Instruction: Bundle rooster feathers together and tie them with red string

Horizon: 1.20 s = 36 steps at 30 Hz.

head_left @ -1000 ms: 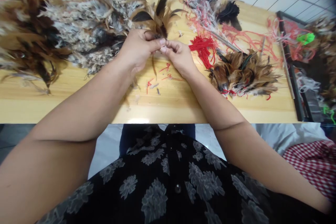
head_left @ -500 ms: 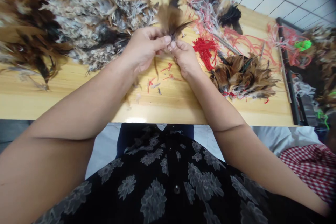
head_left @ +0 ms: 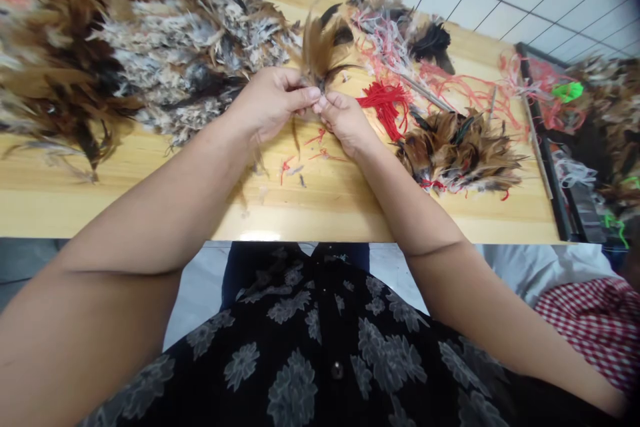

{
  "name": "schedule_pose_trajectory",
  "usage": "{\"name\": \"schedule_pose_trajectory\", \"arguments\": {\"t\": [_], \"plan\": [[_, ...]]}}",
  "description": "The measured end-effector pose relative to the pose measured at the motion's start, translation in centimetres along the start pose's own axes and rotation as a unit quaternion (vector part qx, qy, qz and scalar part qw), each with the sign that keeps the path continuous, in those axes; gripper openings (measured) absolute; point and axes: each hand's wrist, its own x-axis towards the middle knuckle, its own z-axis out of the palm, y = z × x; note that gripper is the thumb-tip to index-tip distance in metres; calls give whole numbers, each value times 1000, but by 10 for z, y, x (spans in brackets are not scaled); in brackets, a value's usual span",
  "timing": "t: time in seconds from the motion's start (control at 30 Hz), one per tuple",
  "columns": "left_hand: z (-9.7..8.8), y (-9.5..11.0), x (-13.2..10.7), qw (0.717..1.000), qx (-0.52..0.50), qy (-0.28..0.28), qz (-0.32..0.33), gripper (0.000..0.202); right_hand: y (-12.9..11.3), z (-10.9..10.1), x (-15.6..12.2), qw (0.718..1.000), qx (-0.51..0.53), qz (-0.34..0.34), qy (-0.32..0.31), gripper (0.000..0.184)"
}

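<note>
My left hand [head_left: 267,105] and my right hand [head_left: 345,120] meet over the wooden table [head_left: 350,200], fingers pinched together on the base of a small bunch of brown and black feathers [head_left: 323,47]. The bunch fans upward from my fingertips. Just right of my right hand lies a bundle of red strings [head_left: 385,97]. A few red string scraps [head_left: 300,159] lie on the table below my hands.
A big heap of brown, grey and white feathers [head_left: 125,53] fills the left of the table. A tied feather bunch [head_left: 460,150] lies at right, tangled pink and white strings [head_left: 435,70] behind it. A dark crate [head_left: 575,167] with more feathers stands far right.
The feather bunch turned in my fingers, from spread dark feathers to a tighter upright brown tuft. Both hands stayed pinched together and moved only slightly; my head shifted a little.
</note>
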Motion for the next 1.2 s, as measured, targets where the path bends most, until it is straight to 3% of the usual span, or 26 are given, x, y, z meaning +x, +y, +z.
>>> {"name": "schedule_pose_trajectory", "arguments": {"t": [0.23,0.47,0.67,0.87,1.03,1.2], "plan": [[-6,-12,4,999,1,45,4,37,-18,4,-9,998,41,28,29,55],[-4,-13,5,998,-3,57,-8,37,-18,4,-7,996,62,42,38,55],[5,-4,0,1000,-21,14,-9,41,-27,3,-9,992,88,79,35,49],[2,3,0,999,-19,-26,-31,40,-31,-1,-12,990,96,103,-9,56],[4,-1,-1,999,-33,12,-38,37,-27,-2,-11,991,92,90,-27,56],[-4,-9,5,998,-57,9,-32,33,-26,-4,-10,994,85,62,-42,54]]}}
